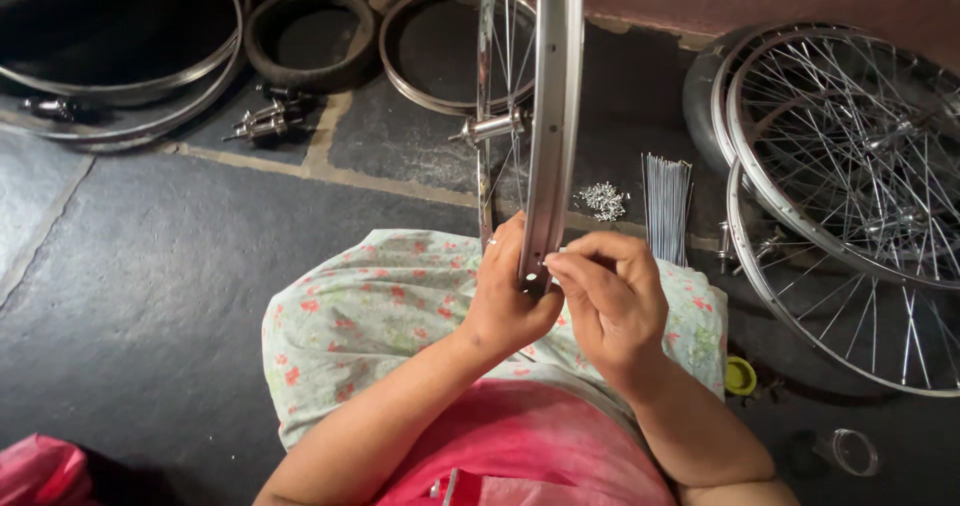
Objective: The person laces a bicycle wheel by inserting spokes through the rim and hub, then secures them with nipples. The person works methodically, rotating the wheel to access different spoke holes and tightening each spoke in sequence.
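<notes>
An upright bicycle wheel stands on my lap, its silver rim [556, 116] facing me edge-on, with thin spokes running to a shiny hub [490, 126]. My left hand [505, 291] grips the rim's near end from the left. My right hand [610, 296] pinches its fingertips against the rim's outer face at a spoke hole, holding something too small to make out.
Finished spoked wheels [850, 166] lie at the right. A bundle of loose spokes [667, 206] and a pile of small nipples [603, 201] sit on the dark stone floor. Bare rims [130, 96], a tyre [310, 36] and hubs [265, 124] lie at the back left. A yellow cap [740, 376] is by my right knee.
</notes>
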`<state>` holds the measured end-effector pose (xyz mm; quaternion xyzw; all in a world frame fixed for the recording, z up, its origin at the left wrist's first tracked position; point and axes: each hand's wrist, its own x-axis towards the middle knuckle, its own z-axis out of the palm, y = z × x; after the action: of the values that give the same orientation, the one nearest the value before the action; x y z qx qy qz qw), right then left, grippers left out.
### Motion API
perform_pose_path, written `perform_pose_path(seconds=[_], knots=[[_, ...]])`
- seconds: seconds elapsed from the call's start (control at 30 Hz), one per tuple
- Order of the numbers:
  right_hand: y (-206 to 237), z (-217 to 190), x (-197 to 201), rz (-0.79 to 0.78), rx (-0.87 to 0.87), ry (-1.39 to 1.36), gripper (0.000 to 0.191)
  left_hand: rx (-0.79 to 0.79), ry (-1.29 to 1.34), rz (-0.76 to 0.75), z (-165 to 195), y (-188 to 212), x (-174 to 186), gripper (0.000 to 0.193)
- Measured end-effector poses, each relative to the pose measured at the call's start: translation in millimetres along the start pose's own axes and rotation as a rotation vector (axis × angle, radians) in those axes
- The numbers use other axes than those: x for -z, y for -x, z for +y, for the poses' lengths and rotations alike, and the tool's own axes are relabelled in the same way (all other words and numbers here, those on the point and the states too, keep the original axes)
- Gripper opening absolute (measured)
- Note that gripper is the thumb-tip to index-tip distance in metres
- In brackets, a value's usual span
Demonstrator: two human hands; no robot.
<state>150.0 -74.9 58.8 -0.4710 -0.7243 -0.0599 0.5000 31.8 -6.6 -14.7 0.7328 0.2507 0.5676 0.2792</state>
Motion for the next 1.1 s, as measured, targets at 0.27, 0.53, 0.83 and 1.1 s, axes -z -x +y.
perform_pose_path(seconds=[0.27, 0.53, 0.83, 1.1], knots=[[8, 4, -13, 0.022, -0.060, -0.076, 0.017, -0.032, 0.037, 0.048, -5, 0, 0, 0.052], [8, 3, -12, 0.032, -0.021, -0.009, 0.018, -0.074, 0.002, 0.088, -5, 1, -4, 0.056], [6, 4, -10, 0.031, 0.007, -0.009, 0.018, 0.000, 0.011, 0.000, 2, -1, 0, 0.047], [6, 5, -6, 0.011, 0.178, 0.096, 0.023, -0.032, 0.040, 0.004, 5, -2, 2, 0.041]])
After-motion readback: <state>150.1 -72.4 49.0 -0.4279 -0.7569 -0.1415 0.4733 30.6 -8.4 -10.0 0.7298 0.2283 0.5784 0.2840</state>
